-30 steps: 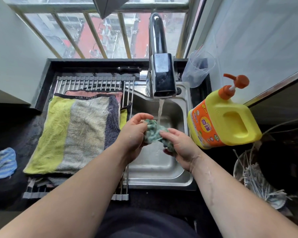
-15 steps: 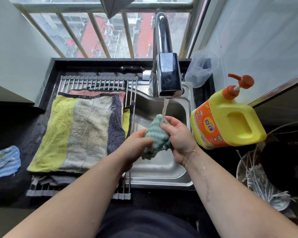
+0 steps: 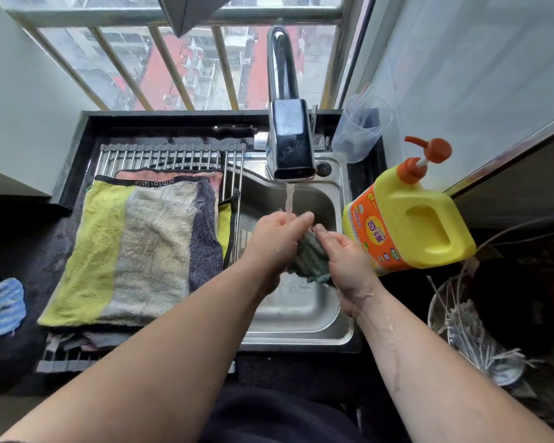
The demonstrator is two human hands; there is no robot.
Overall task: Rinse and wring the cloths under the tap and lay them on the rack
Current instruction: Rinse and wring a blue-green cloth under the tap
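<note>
Green cloth (image 3: 307, 255) under tap (image 3: 290, 139), left hand (image 3: 275, 239) and right hand (image 3: 347, 255) fingers (image 3: 301, 219) curled around it.

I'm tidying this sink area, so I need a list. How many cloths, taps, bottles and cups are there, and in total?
cloths: 4 (green cloth, striped towel, pink cloth mostly under it, blue cloth); hidden layers beneath not counted
tap: 1
detergent bottle: 1
plastic cup: 1
total: 7
</note>
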